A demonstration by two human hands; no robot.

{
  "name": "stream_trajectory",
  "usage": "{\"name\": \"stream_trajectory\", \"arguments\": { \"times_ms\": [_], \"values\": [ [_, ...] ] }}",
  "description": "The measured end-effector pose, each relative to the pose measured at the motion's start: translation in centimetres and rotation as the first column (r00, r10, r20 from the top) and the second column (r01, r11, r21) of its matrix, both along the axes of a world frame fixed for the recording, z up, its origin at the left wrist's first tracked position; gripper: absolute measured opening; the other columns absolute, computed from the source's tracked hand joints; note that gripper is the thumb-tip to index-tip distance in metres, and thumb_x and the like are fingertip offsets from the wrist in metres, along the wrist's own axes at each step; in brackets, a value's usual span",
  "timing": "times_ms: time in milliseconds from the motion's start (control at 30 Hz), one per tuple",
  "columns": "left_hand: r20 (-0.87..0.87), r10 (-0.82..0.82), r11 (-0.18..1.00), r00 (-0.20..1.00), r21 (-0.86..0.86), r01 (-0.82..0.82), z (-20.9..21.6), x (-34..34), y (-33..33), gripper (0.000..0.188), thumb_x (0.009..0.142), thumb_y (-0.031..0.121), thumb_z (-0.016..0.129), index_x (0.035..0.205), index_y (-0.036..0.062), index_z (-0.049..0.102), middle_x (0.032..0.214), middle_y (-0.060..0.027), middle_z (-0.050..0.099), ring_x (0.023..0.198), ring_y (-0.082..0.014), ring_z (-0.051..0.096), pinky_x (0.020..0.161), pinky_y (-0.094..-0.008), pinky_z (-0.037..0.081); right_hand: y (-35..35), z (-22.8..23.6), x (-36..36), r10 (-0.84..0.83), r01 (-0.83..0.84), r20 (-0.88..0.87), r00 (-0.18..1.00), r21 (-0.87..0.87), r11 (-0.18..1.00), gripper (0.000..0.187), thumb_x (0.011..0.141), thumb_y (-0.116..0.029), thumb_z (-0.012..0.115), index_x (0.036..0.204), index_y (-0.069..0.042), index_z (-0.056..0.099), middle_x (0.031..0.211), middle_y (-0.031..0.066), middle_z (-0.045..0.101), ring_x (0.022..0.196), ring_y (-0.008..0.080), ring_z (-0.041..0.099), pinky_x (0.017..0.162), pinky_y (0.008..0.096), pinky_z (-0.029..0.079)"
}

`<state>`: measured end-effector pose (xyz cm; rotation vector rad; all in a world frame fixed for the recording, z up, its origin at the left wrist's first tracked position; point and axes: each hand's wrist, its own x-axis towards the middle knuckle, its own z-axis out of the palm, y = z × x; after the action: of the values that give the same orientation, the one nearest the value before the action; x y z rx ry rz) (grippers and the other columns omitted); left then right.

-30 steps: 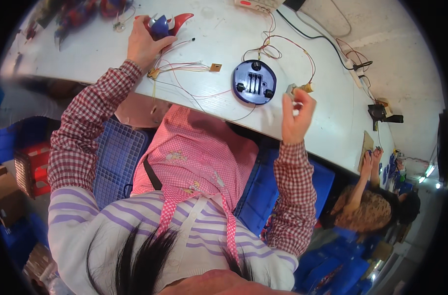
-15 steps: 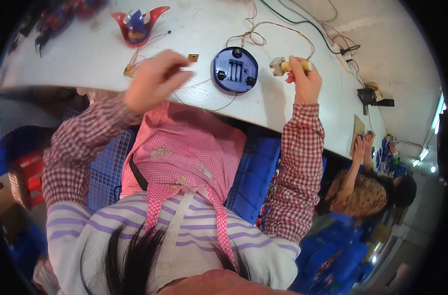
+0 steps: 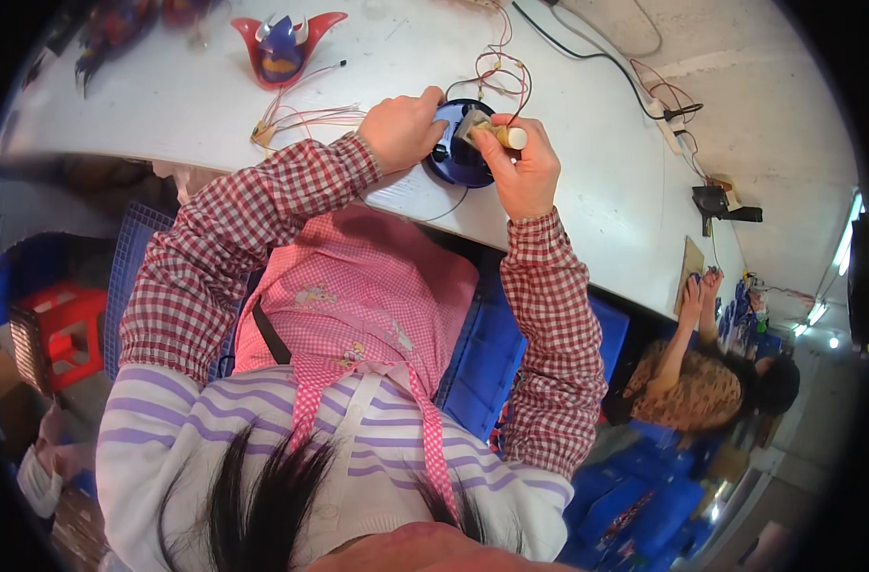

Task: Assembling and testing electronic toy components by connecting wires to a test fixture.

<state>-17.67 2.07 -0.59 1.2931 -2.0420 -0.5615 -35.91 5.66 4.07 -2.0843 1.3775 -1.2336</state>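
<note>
A round dark-blue base (image 3: 466, 174) with a lavender underside lies on the white table in front of me. My left hand (image 3: 403, 131) holds its left edge, thumb and fingers bent against it. My right hand (image 3: 528, 167) grips a tool with a pale-yellow cylindrical handle (image 3: 514, 139) and a greyish block-shaped head (image 3: 471, 125). That head is over the middle of the base, and a red wire runs from the tool. Whether it touches the base I cannot tell. The battery slots are mostly hidden behind the tool and fingers.
Left of the base lie thin red and white wires (image 3: 301, 119). Beyond them stands a red, purple and white horned toy part (image 3: 280, 52). A power strip (image 3: 665, 122) with cables runs along the far right edge. Another person (image 3: 687, 377) works farther right.
Both hands have moved in to the base, the left from the left and the right, with the tool, from the right. The small brass-coloured square on the table is no longer visible.
</note>
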Motion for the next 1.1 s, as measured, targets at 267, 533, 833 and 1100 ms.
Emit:
{"name": "stream_trajectory", "arguments": {
  "times_ms": [267,533,833,1100],
  "values": [
    [0.02,0.048,0.999,0.999,0.024,-0.049,-0.1,-0.1,0.0,0.023,0.087,0.019,0.054,0.105,0.0046,0.052,0.065,-0.0191,0.062,0.063,-0.0388,0.062,0.059,-0.048,0.048,0.4,-0.3,0.1,0.015,-0.024,-0.115,0.993,-0.075,0.997,0.026,0.078,-0.005,0.076,0.1,-0.002,0.061,0.092,0.0096,0.059,0.072,0.0189,0.065,0.058,0.0282,0.053],
    [0.017,0.094,0.996,0.995,0.005,-0.095,-0.1,-0.3,0.4,0.021,0.087,0.018,0.052,0.104,0.0066,0.053,0.059,-0.017,0.06,0.058,-0.0375,0.061,0.056,-0.0484,0.047,0.8,0.0,0.3,0.011,-0.017,-0.102,0.995,-0.067,0.998,0.025,0.077,-0.003,0.075,0.099,-0.003,0.061,0.091,0.0098,0.059,0.072,0.0198,0.064,0.058,0.029,0.052],
    [-0.028,0.106,0.994,0.994,-0.016,-0.106,-0.1,-0.3,0.8,0.021,0.087,0.016,0.052,0.105,0.0054,0.054,0.057,-0.017,0.059,0.057,-0.0373,0.061,0.055,-0.0479,0.047,1.3,0.3,1.2,0.025,-0.035,-0.151,0.988,-0.061,0.998,0.024,0.075,-0.004,0.075,0.094,-0.003,0.061,0.088,0.0101,0.059,0.068,0.0227,0.062,0.057,0.0314,0.052],
    [0.001,0.107,0.994,0.994,-0.024,-0.107,0.0,-0.3,1.3,0.02,0.086,0.015,0.051,0.105,0.009,0.053,0.062,-0.0181,0.061,0.059,-0.0384,0.061,0.056,-0.0498,0.048,-0.1,0.9,0.9,0.092,-0.071,-0.09,0.992,0.216,0.974,0.018,0.075,-0.009,0.073,0.084,-0.001,0.06,0.08,0.0123,0.061,0.066,0.0234,0.063,0.059,0.0325,0.05]
  ]
}}
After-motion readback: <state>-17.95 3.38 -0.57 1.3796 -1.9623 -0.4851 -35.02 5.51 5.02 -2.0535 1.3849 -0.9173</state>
